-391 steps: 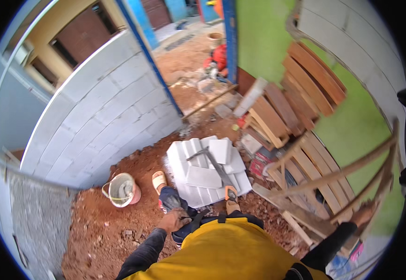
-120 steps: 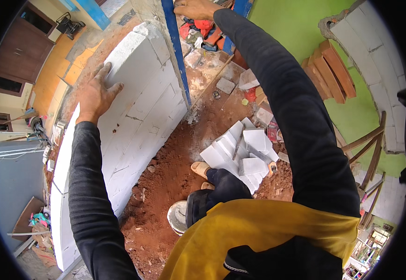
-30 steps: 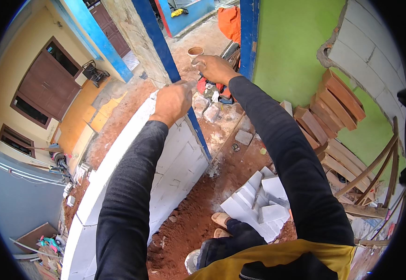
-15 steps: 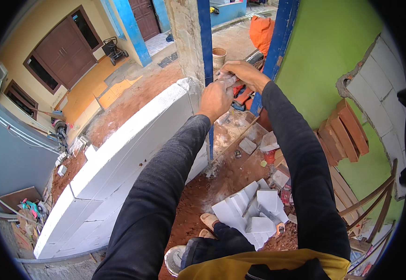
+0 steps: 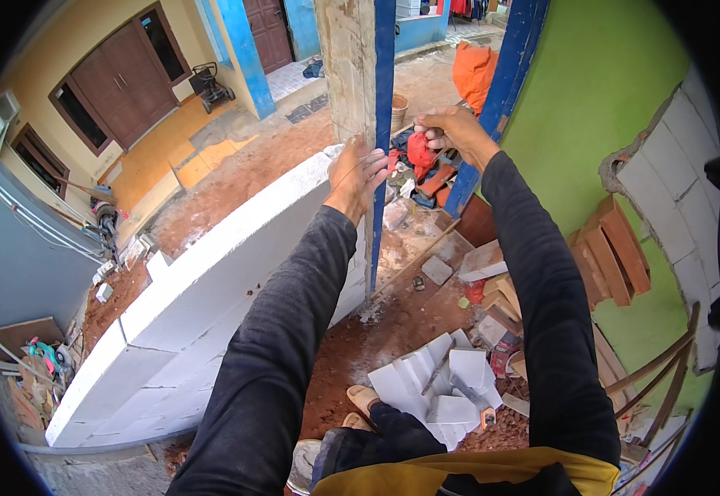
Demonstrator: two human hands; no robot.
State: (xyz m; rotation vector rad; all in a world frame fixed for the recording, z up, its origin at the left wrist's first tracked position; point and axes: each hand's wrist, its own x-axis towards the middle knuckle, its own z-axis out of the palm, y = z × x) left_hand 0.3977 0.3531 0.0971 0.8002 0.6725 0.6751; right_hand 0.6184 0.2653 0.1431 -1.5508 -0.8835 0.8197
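My left hand is open, its fingers stretched out beside the concrete post and the blue frame post. It is over the far end of a low wall of white blocks. To the right of the blue post, my right hand is raised in the doorway with its fingers curled together. Whatever it may pinch is too small to make out. A thin line runs along the near face of the wall.
White block pieces with a tool on them lie by my feet. Brown wooden boxes stand against the green wall. Rubble and red cloth lie in the doorway, near an orange cover. Wooden strips lean at right.
My hands were together at the blue post and have moved apart. The left went left and down, its fingers opening; the right went right. The view has shifted slightly.
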